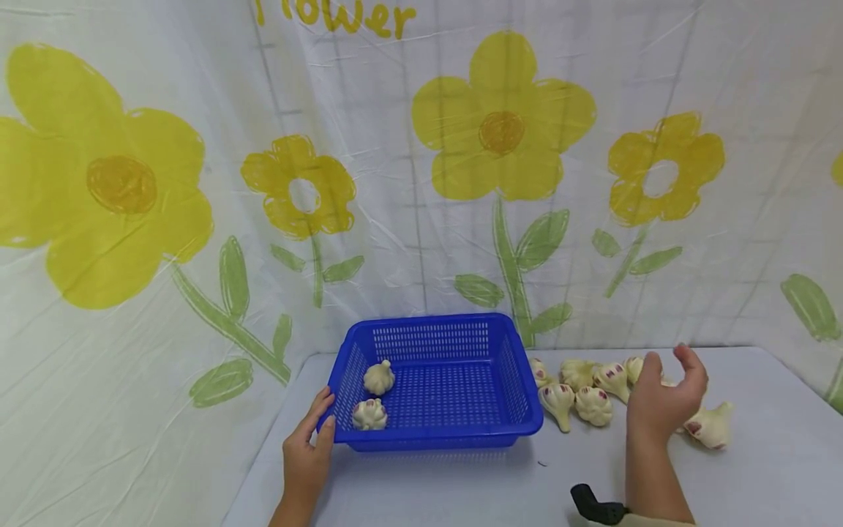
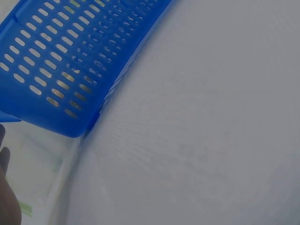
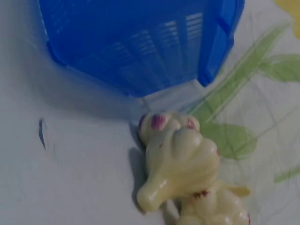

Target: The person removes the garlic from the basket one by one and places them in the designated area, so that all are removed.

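Two garlic bulbs, one pale (image 1: 378, 378) and one with purple marks (image 1: 370, 414), lie in the left part of a blue plastic basket (image 1: 431, 438). My left hand (image 1: 308, 450) is at the basket's front left corner, its fairly straight fingers along the outside and its thumb at the rim. Right of the basket, my right hand (image 1: 665, 399) hovers over several garlic bulbs (image 1: 594, 406), thumb and forefinger spread apart with nothing visible between them. It partly hides some bulbs. In the right wrist view, one bulb (image 3: 180, 161) lies close to the basket wall (image 3: 140, 61).
The basket and loose bulbs are on a white-covered table (image 1: 461, 490). One more garlic bulb (image 1: 711, 426) lies to the right of my right hand. Behind the table hangs a white curtain (image 1: 382, 256) with yellow flowers. A small dark scrap (image 1: 542, 462) lies before the basket.
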Tool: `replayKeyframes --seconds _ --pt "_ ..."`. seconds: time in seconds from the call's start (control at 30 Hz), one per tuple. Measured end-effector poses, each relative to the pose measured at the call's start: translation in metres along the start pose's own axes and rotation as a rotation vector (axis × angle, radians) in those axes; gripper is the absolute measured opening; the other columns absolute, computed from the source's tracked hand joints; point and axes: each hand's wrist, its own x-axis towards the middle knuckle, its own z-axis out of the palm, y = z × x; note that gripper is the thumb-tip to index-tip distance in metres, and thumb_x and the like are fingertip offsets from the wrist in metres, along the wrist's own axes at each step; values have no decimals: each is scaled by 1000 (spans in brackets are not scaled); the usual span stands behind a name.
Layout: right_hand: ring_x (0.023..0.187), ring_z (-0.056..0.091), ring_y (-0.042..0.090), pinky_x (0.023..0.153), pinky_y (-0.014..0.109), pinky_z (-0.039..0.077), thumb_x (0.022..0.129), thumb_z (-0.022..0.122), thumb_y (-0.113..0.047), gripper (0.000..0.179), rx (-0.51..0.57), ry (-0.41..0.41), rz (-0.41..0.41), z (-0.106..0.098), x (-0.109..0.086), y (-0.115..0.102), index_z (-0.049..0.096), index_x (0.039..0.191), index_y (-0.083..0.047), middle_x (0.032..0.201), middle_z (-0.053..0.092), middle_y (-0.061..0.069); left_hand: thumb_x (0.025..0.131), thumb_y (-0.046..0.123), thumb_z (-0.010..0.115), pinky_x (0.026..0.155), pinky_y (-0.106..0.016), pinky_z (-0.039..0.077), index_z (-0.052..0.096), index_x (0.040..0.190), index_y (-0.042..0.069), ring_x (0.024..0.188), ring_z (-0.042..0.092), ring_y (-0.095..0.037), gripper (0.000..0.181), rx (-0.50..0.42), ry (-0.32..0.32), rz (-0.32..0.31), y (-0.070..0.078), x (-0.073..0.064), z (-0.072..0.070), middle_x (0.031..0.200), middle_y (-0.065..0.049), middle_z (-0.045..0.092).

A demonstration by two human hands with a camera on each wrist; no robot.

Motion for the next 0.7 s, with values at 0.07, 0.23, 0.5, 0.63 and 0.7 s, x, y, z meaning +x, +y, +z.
replayKeyframes --seconds 0.07,0.23,0.5,0.63,0.7 --pt "130 42 5 112 21 29 94 61 -21 38 22 -82 -41 7 -10 -3 57 132 -19 129 55 -10 93 0 60 105 -10 38 65 127 4 131 50 -1 35 4 2 5 -1 0 0 139 -10 59" --pt "123 49 5 110 20 37 94 64 -17 41 55 -265 -178 22 -35 -7 56 134 -10 120 58 -7 93 1 60 105 -9 37 65 127 4 131 50 0 35 12 1 6 -1 0 0 138 -10 59" --pt "119 52 -3 109 11 35 92 68 -8 46 59 -623 -314 40 -75 -8 54 136 -6 128 63 12 93 1 60 104 -8 37 65 127 3 131 49 1 34 27 -6 1 -2 0 0 139 -12 59" --pt "121 57 7 106 13 40 93 68 -14 47 -18 -824 -422 48 -96 -8 54 137 -9 129 63 10 93 1 60 104 -8 37 65 127 3 131 49 2 34 21 -7 -2 -2 0 0 139 -12 59" --pt "119 60 14 104 25 48 93 69 -20 48 -94 -913 -499 51 -106 -9 55 137 -11 128 64 8 93 1 61 104 -9 37 65 127 3 130 49 1 34 15 -6 0 -2 0 0 138 -12 59"
